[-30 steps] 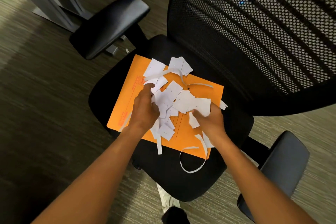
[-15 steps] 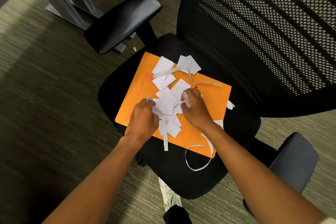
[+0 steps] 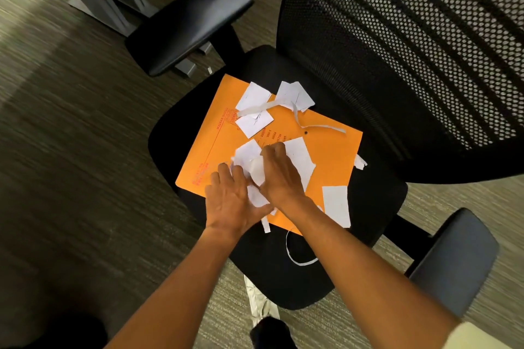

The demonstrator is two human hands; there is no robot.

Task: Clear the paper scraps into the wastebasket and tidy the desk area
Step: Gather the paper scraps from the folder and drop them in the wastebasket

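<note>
On the black chair seat lies an orange envelope, its long axis running from near-left to far-right, strewn with paper scraps. Both hands work together at its near edge: the left hand cups a wad, the right hand curls its grip over crumpled pieces. These scraps look feather-light and limp; I'd gather them by bunching, not pinching singly. No wastebasket is in sight.
</note>
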